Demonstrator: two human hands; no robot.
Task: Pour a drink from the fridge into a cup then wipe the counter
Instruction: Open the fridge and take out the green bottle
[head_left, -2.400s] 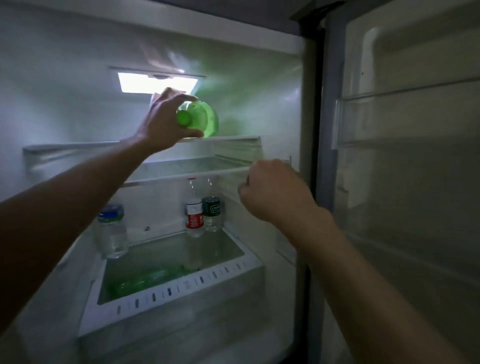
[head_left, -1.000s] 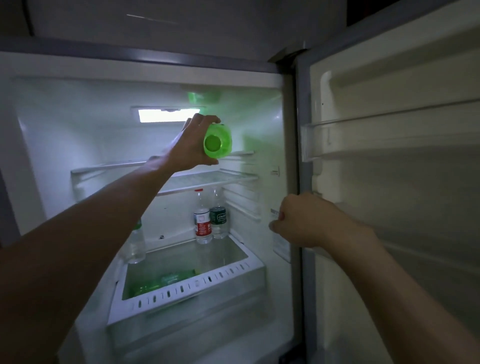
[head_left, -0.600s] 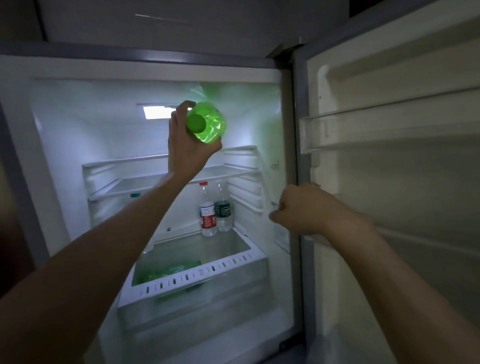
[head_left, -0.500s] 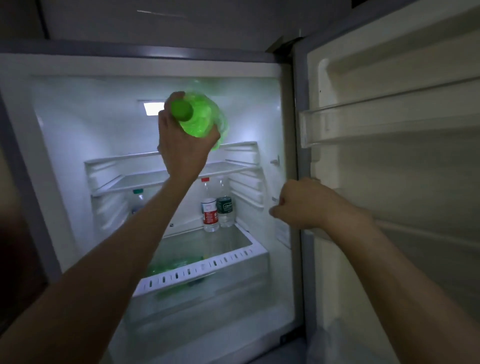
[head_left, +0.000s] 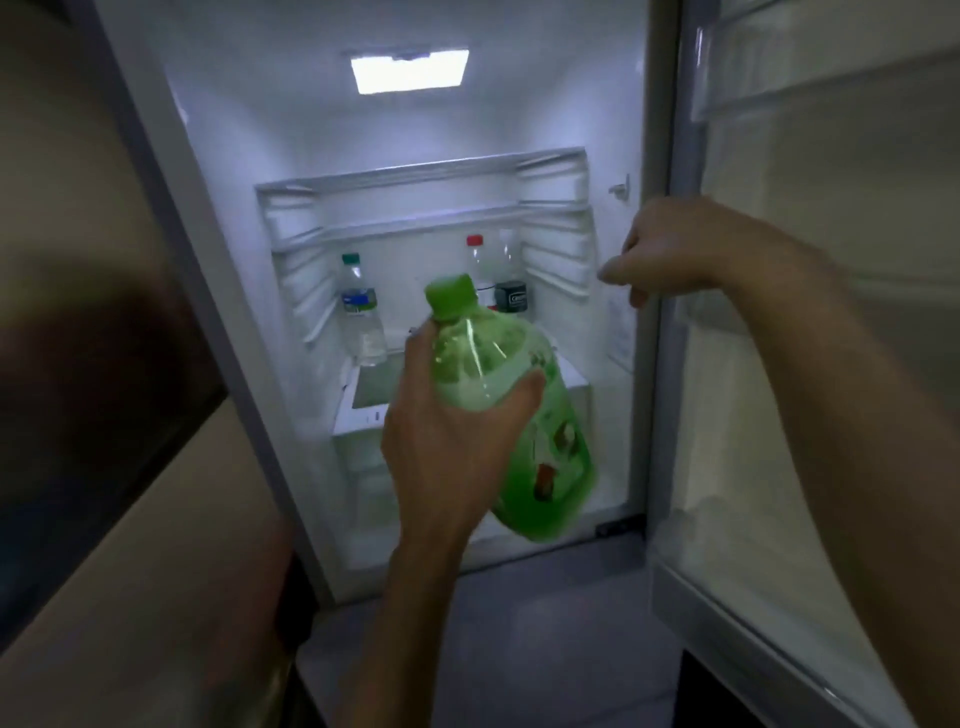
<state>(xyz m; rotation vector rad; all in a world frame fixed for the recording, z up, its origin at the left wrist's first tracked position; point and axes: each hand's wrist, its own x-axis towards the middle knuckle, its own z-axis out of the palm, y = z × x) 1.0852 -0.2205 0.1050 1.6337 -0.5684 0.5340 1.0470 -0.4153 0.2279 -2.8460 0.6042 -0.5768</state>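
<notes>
left hand (head_left: 452, 447) fingers clamped round green bottle (head_left: 550, 467), tilted, before open fridge (head_left: 415, 130). right hand (head_left: 675, 249) at door (head_left: 779, 364) edge, fingers curled; can't tell grip.

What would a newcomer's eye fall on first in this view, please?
The bright green bottle, gripped below its cap by the left hand, in front of the open fridge. Next comes the glowing light at the fridge's top, then the clear bottles standing at the back.
</notes>
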